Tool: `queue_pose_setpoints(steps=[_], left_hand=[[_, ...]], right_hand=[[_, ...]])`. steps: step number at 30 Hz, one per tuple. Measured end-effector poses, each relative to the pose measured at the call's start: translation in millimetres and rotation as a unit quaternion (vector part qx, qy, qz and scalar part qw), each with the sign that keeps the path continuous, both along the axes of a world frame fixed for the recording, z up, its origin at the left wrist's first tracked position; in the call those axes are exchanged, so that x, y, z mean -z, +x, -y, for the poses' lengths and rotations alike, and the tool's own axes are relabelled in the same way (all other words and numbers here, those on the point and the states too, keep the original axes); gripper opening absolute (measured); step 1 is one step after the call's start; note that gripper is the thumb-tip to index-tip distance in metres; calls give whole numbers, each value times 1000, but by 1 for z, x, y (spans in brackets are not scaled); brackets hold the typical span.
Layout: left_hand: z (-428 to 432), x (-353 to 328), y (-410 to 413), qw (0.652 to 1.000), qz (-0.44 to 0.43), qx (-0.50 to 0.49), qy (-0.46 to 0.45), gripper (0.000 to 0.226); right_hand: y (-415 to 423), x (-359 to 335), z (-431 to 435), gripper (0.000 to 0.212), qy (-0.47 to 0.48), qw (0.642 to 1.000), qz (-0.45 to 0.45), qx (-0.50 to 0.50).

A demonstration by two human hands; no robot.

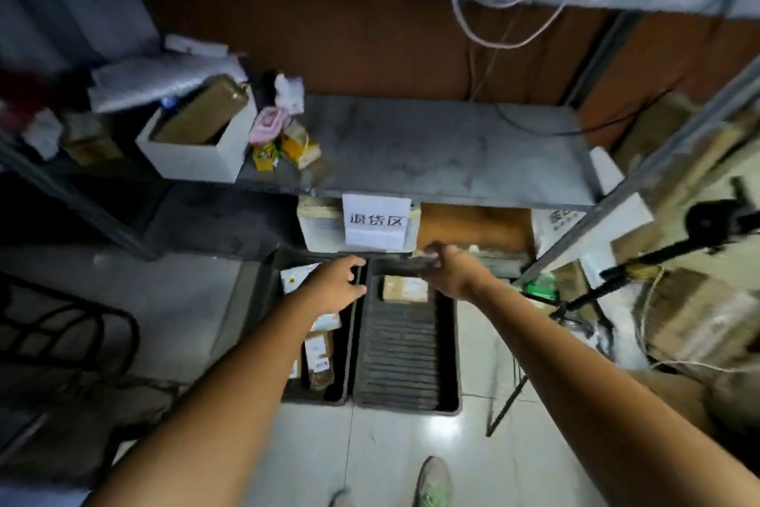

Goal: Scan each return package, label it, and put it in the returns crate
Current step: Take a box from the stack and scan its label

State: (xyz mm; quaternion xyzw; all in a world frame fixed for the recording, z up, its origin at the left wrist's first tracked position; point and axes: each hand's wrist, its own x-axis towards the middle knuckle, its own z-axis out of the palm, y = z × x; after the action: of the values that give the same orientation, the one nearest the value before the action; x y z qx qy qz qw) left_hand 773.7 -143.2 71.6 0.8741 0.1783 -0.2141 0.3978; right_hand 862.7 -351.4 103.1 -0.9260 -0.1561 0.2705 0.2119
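Two dark plastic crates stand side by side on the floor under a shelf. The right crate [405, 346] has a ribbed bottom and holds one small brown labelled package [405, 288] at its far end. The left crate [273, 292] holds several labelled packages [318, 354]. My left hand [335, 284] reaches over the left crate, its fingers and thumb curled round the rim where the two crates meet. My right hand [448, 266] grips the far rim of the right crate, fingers curled over the edge. The frame is blurred.
A paper sign [376, 220] hangs from the grey shelf [444, 153] above the crates. A white box [197, 140] and small items sit on the shelf's left. A black stand [641, 264] and cardboard boxes [695, 313] crowd the right. My shoe [434, 482] is on the tiled floor.
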Motion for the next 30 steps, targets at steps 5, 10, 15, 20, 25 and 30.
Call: queue_pose_setpoints(steps=[5,10,15,20,25,30], left_hand=[[76,-71,31,988,62,133,49,52],[198,-132,46,955,116,265,63,50],[351,-167,41,910,144,381,76,52],[524,-180,15,873,142,461,68,52],[647,-177,-3,852,165,494,60,50],[707,-166,5,853,164,490,73,48]], right_hand=[[-25,-68,110,45,-2,994,45,103],[-74,-110,241,50,-15,975,67,213],[-134,-138,383,57,-31,949,87,300],[-196,-142,522,49,-36,922,102,372],[-232,-138,633,47,-45,897,79,432],[-227,-123,694,32,-19,873,62,483]])
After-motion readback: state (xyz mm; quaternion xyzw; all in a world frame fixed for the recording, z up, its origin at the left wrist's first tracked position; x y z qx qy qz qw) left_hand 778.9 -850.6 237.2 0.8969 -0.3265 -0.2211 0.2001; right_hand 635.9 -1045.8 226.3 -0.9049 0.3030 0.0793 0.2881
